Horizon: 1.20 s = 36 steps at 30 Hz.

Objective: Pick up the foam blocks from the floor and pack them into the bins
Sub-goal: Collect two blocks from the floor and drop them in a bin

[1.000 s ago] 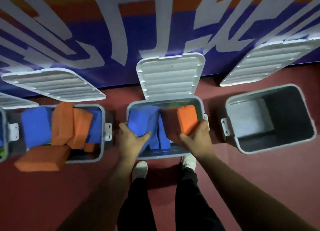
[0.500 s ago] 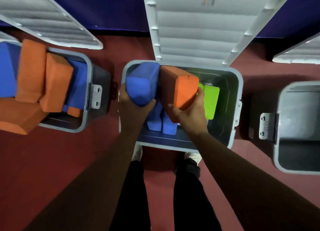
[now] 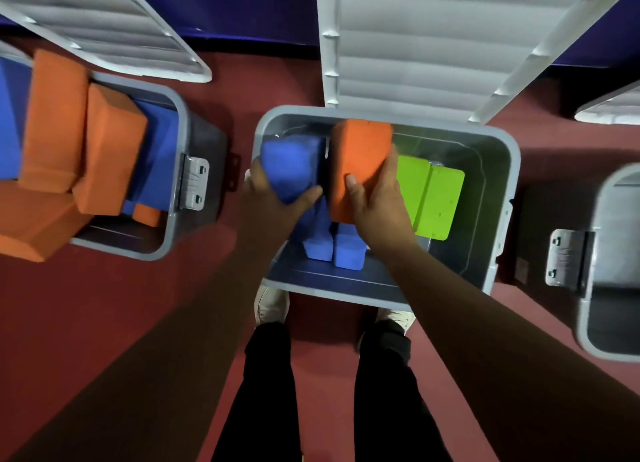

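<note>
I stand over the middle grey bin (image 3: 498, 170), whose white lid (image 3: 433, 42) leans open against the wall. My left hand (image 3: 270, 198) grips a blue foam block (image 3: 294, 165) inside the bin's left side. My right hand (image 3: 377, 198) grips an orange foam block (image 3: 360, 163) upright beside it. Below them two more blue blocks (image 3: 334, 250) stand on end. Two green blocks (image 3: 431, 198) lie in the bin's right half.
The left bin (image 3: 180, 122) is heaped with orange blocks (image 3: 83, 139) and blue blocks that rise above its rim. A right bin (image 3: 599, 288) is partly in view with its latch facing me. Red floor (image 3: 104, 305) surrounds my shoes and dark trousers.
I have leaned closer over the middle bin. Both hands have lowered the blue and orange blocks deeper into it, and the orange block now stands more upright.
</note>
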Available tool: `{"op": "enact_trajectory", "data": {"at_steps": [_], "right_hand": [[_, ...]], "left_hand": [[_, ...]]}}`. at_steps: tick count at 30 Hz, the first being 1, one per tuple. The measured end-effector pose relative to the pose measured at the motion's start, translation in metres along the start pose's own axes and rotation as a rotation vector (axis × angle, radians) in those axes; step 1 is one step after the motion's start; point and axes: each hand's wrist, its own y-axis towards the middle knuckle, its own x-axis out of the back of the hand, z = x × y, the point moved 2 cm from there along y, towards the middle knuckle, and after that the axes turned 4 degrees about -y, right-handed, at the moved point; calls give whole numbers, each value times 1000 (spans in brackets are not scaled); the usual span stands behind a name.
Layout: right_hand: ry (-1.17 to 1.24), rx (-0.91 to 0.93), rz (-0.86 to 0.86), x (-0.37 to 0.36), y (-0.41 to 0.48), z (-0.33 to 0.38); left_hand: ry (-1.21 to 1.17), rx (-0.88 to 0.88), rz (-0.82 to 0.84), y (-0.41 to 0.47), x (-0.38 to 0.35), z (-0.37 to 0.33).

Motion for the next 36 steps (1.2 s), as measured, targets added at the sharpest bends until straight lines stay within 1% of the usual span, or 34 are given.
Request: {"op": "enact_trajectory", "data": {"at_steps": [2, 4, 6, 8, 12, 16, 20, 22, 24, 26, 28, 30, 31, 33, 36], "right_hand": [[10, -28, 47, -10, 3, 1], [8, -62, 54, -15, 11, 5], [-11, -86, 84, -12, 17, 11], [-67, -105, 108, -1, 18, 18], [-205, -121, 62, 53, -12, 54], [-302, -89, 50, 138, -65, 133], [-336, 24, -50, 220, -138, 242], [-378, 78, -53, 242, -170, 288], [-420, 179, -46, 264, -212, 347], [-442, 289, -46, 273, -250, 406], [-464, 401, -34, 272, -283, 460], [-498, 538, -30, 259, -310, 509], [-506, 614, -36, 250, -322, 532], [-519, 726, -36, 226, -346, 573], [-564, 814, 5, 179, -375, 616]], "left_hand": [[8, -6, 40, 18, -5, -10], [-9, 56, 136, 35, -10, -15], [38, 105, 162, 46, -6, -18], [84, 110, 189, 47, 6, -25], [126, 44, 139, 28, 62, -56], [96, -31, 55, -16, 150, -127], [61, -103, 5, -82, 262, -217], [11, -156, -30, -113, 310, -253], [-25, -202, -98, -153, 371, -290], [-67, -239, -180, -189, 431, -312], [-79, -292, -281, -217, 485, -315], [-68, -321, -415, -237, 536, -300], [-79, -305, -475, -247, 559, -290], [-110, -213, -547, -267, 603, -262], [-89, -125, -631, -296, 657, -201]]}}
